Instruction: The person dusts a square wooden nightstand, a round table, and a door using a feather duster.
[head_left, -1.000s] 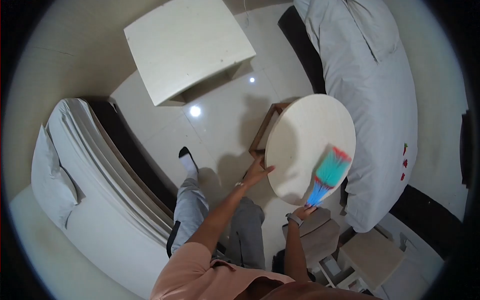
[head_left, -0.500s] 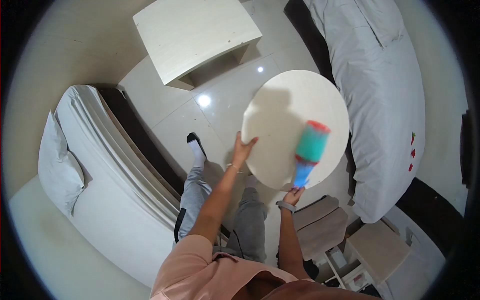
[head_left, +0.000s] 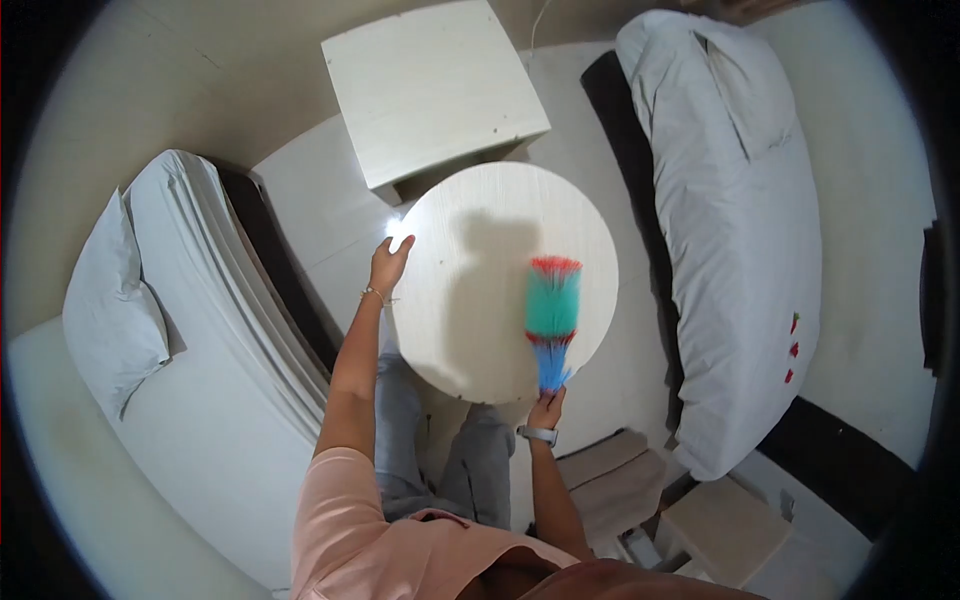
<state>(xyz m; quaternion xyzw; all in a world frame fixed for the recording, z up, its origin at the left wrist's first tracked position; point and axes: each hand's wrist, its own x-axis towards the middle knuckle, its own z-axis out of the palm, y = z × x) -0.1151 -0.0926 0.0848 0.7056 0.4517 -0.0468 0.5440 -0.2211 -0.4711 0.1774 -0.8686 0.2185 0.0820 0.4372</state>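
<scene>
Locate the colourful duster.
In the head view, the duster is in the right hand, over the lower right part of the round tabletop.

This looks like a bedroom, in a home or some lodging (which of the two, the view cannot settle). A white-sheeted bed [head_left: 220,460] runs along 8 o'clock, with a pillow [head_left: 110,310] at 9; a second bed [head_left: 730,250], under a pale cover, lies towards 2 o'clock. Plain walls [head_left: 240,75] enclose a shiny floor [head_left: 580,130], and a boxy table [head_left: 430,90] stands at 12, domestic furniture throughout.
</scene>
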